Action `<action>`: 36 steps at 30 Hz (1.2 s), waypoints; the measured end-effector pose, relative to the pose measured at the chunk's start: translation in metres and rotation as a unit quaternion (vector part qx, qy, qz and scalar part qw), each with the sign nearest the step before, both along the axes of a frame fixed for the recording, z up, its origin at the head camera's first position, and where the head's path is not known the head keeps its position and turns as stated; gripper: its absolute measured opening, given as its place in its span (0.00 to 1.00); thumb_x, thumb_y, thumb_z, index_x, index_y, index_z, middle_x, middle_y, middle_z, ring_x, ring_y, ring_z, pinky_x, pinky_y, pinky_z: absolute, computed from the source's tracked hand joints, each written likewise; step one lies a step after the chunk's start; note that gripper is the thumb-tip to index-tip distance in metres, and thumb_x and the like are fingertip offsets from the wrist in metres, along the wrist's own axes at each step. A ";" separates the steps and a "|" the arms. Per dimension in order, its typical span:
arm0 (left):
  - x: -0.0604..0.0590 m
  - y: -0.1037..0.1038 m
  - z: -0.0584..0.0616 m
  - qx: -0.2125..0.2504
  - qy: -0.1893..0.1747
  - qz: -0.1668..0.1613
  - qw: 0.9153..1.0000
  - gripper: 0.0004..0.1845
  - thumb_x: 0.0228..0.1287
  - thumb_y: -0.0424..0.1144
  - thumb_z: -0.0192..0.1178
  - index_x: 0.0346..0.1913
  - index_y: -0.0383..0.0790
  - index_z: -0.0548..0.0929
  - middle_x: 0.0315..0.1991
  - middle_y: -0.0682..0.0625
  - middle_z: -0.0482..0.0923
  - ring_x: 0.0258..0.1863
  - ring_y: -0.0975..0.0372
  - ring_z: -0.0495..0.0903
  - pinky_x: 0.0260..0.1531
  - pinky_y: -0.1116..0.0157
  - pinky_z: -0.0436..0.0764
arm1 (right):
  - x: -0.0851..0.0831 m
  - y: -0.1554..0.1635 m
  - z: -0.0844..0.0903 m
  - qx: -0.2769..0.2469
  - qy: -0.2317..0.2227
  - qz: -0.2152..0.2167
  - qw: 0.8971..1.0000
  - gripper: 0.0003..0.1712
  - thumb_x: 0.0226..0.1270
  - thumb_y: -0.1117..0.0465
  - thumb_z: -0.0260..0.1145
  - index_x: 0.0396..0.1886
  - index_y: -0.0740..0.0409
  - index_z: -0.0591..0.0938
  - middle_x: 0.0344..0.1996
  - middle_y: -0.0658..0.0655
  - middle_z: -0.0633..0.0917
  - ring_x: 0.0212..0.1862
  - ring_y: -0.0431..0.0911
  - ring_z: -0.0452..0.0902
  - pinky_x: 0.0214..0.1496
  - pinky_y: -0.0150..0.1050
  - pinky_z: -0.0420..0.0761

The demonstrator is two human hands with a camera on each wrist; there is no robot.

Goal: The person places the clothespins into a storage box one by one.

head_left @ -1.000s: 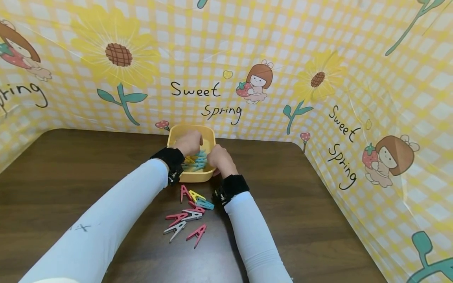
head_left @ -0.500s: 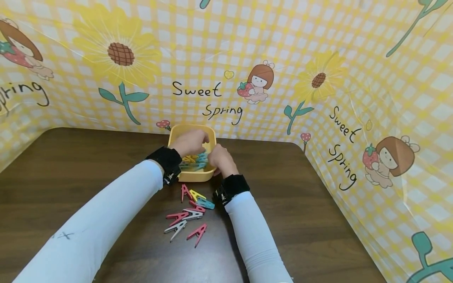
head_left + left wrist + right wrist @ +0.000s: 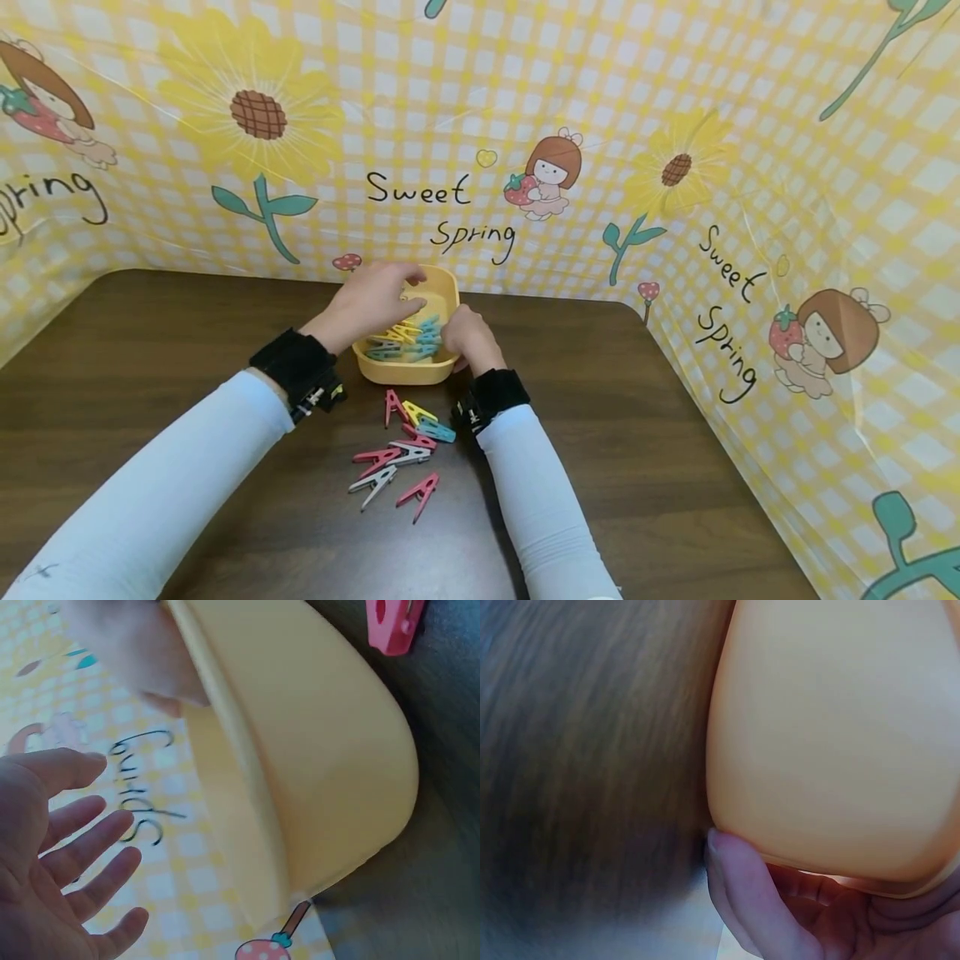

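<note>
A yellow plastic bin (image 3: 401,373) stands at the back of the table with several yellow clothespins (image 3: 403,332) and blue clothespins (image 3: 430,332) inside. My left hand (image 3: 366,302) is over the bin's left side, fingers spread and holding nothing. The left wrist view shows the left palm (image 3: 30,847) facing the bin's wall (image 3: 330,742), apart from it. On the other side, my right hand (image 3: 471,336) grips the bin's right rim. Its fingers (image 3: 754,889) curl round the bin's edge in the right wrist view.
In front of the bin lies a loose group of clothespins: pink (image 3: 418,497), grey (image 3: 375,482), yellow (image 3: 418,412) and blue (image 3: 435,430). A checked cloth (image 3: 420,108) rises behind the brown table (image 3: 637,467) and along its right side.
My left hand has come up out of the bin and moved left to its left rim, fingers opening. The right hand stays at the right rim. The clothespins on the table have not moved.
</note>
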State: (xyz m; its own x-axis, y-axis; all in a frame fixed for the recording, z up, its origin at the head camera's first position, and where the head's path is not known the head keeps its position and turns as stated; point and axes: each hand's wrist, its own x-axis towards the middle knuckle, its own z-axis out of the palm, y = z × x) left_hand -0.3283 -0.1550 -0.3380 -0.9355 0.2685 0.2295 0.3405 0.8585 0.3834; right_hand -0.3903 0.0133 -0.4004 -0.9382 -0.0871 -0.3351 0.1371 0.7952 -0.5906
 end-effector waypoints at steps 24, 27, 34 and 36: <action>0.137 0.029 -0.007 -0.021 0.012 -0.037 0.999 0.33 0.56 0.48 0.84 0.63 0.41 0.88 0.58 0.44 0.91 0.54 0.51 0.89 0.53 0.46 0.91 | 0.004 -0.001 0.000 0.011 0.017 0.005 1.000 0.19 0.86 0.64 0.53 0.70 0.64 0.71 0.55 0.70 0.84 0.27 0.55 0.89 0.29 0.45 0.93; 0.152 0.040 -0.015 -0.040 -0.026 -0.056 0.997 0.30 0.55 0.47 0.84 0.60 0.42 0.88 0.55 0.46 0.91 0.53 0.52 0.89 0.52 0.48 0.91 | 0.005 -0.002 0.000 0.008 0.015 0.006 1.000 0.20 0.86 0.64 0.53 0.72 0.63 0.70 0.55 0.69 0.84 0.29 0.55 0.89 0.30 0.45 0.93; 0.171 0.061 -0.030 -0.075 -0.154 -0.074 0.982 0.25 0.57 0.45 0.83 0.54 0.39 0.88 0.40 0.49 0.87 0.38 0.58 0.83 0.35 0.52 0.89 | 0.004 -0.001 0.001 0.009 0.004 0.001 1.000 0.28 0.87 0.62 0.52 0.81 0.61 0.64 0.65 0.70 0.80 0.31 0.57 0.90 0.28 0.45 0.93; 0.174 0.064 -0.034 -0.094 -0.167 -0.070 0.979 0.25 0.56 0.46 0.83 0.53 0.39 0.88 0.37 0.51 0.84 0.38 0.58 0.81 0.37 0.52 0.89 | 0.003 -0.001 0.000 0.011 0.002 0.001 1.000 0.27 0.87 0.62 0.52 0.80 0.61 0.65 0.64 0.70 0.81 0.30 0.56 0.90 0.28 0.45 0.93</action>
State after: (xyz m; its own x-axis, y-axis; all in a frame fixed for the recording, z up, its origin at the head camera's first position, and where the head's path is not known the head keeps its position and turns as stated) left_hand -0.1542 -0.0908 -0.3715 -0.9008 0.4081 -0.1483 0.3429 0.8781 0.3337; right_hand -0.3875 0.0120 -0.4004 -0.9393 -0.0816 -0.3333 0.1332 0.8085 -0.5732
